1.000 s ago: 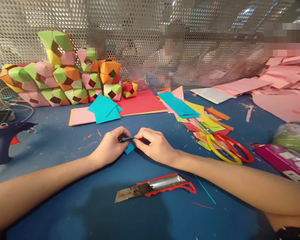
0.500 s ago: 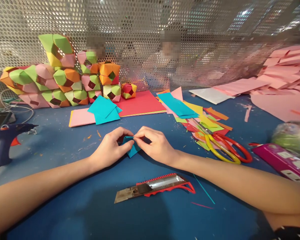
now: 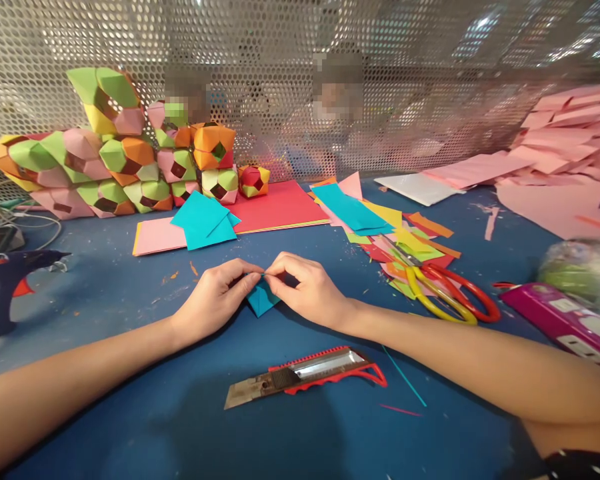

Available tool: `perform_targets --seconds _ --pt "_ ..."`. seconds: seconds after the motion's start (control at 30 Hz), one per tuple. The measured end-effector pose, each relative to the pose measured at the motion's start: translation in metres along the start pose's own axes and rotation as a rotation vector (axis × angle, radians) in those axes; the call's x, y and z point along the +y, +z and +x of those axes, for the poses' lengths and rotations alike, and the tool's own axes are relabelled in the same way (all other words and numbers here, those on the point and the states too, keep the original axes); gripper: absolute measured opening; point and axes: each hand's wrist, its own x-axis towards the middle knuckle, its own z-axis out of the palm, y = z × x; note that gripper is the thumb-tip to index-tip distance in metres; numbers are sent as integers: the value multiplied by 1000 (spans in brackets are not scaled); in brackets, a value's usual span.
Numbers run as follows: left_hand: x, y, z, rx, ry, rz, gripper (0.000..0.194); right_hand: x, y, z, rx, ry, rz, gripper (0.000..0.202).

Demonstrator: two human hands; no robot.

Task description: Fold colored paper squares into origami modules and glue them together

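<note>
Teal paper piece [image 3: 261, 300] sits mid-frame on the blue worktop [image 3: 130, 293], where we pinch it with our left hand [image 3: 215, 300] and right hand [image 3: 307, 290]. Below lies a red box cutter [image 3: 305, 373].

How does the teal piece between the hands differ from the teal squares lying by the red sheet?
The folded teal piece is small, creased, and pinched by the left hand and right hand. The teal squares are larger, flat, untouched, overlapping on coloured sheets. Both are the same teal paper.

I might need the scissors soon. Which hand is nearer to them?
Right. The right hand pinches the teal paper just left of the scissors; the left hand holds the paper's other side, farther away.
</note>
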Motion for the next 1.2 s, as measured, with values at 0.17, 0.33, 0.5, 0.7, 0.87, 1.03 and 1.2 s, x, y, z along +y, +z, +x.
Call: perform_targets --seconds 0.17,0.33,0.5,0.7,0.87,1.03,1.2 --pt "-1 0 0 0 18 7 23 -2 -1 1 -12 31 9 13" --pt "0 0 0 -8 4 -1 24 -3 -2 2 -19 58 10 12" --pt "4 -2 -1 -24 -65 -20 27 -4 -2 2 -24 85 7 11" --pt "2 -4 0 39 -200 -131 24 -3 -4 3 -6 142 29 10" --pt "2 -2 1 16 -179 -87 23 -2 -4 3 -33 106 87 8" --pt "3 -3 1 -9 -155 -77 25 -2 -4 3 -54 94 103 10" --pt "1 -3 1 -10 -151 -59 27 -2 -4 4 -55 121 115 9"
